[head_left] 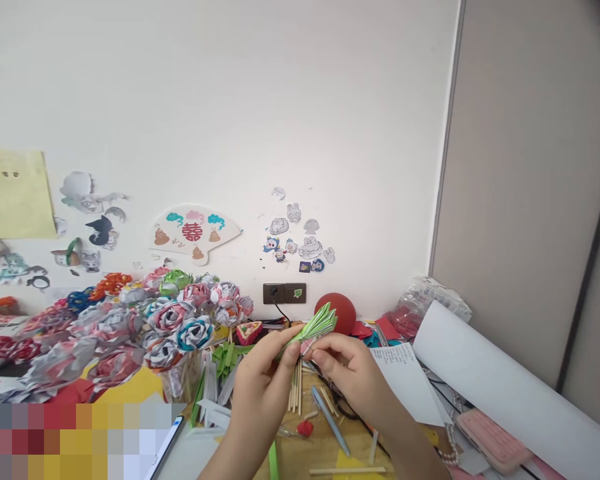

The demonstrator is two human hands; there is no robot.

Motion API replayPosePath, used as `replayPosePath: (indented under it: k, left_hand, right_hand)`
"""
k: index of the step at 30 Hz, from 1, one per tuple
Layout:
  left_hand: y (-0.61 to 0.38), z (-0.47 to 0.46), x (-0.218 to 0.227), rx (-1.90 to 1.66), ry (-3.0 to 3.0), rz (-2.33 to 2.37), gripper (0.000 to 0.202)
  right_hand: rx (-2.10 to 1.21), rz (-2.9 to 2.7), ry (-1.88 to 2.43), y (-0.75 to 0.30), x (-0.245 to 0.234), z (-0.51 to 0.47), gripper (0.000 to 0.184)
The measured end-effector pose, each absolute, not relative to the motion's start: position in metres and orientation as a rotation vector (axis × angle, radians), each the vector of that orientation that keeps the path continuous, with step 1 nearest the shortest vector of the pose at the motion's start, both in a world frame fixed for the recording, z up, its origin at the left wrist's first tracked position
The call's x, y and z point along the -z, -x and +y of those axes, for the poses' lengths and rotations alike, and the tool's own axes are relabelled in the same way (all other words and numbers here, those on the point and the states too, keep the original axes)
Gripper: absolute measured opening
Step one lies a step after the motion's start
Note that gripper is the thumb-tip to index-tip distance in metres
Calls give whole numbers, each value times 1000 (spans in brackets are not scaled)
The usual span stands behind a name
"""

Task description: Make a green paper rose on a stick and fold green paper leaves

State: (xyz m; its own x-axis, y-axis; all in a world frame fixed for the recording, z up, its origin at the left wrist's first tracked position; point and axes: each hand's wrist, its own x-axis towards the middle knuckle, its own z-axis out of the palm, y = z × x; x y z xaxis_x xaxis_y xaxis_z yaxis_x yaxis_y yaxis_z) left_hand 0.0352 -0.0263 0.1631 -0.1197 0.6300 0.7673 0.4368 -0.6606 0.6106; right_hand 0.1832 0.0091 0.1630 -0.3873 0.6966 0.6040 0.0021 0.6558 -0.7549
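Both of my hands are raised over the desk and pinch one small folded green paper piece (316, 327) with pleated, fanned-out folds. My left hand (263, 383) grips its lower left end with closed fingers. The fingertips of my right hand (353, 377) pinch it from the right, just under the fanned part. Below the hands lie thin wooden sticks (296, 390) and a blue pen (330, 420) on the wooden desk (325, 450).
Many folded paper roses (173, 320) stand in a bunch at the left. A red balloon (341, 312) sits by the wall socket (284, 293). A white paper roll (500, 387) and a pink phone case (493, 440) lie at the right. Stickers cover the wall.
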Motion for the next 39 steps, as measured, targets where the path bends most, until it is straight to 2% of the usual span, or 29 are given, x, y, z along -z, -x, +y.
replayPosePath:
  k: [6, 12, 18, 21, 30, 39]
  left_hand:
    - [-45, -33, -168, -1676, -1356, 945, 32]
    - [-48, -31, -171, -1382, -1200, 726, 42]
    - [-45, -21, -165, -1651, -1850, 1267, 31]
    - [-45, -19, -162, -1647, -2043, 1347, 26]
    - [-50, -23, -160, -1653, -1924, 1345, 33]
    - [-56, -23, -159, -1631, -1369, 886, 48]
  right_hand:
    - [-939, -1736, 509, -184, -159, 19, 17]
    - [-838, -1700, 579, -182, -154, 22, 16]
    - [-639, -1760, 695, -180, -160, 14, 17]
    - [-615, -1771, 721, -179, -164, 9, 17]
    - [-379, -1905, 755, -179, -169, -4, 19]
    - [-288, -1910, 688, -184, -173, -6, 20]
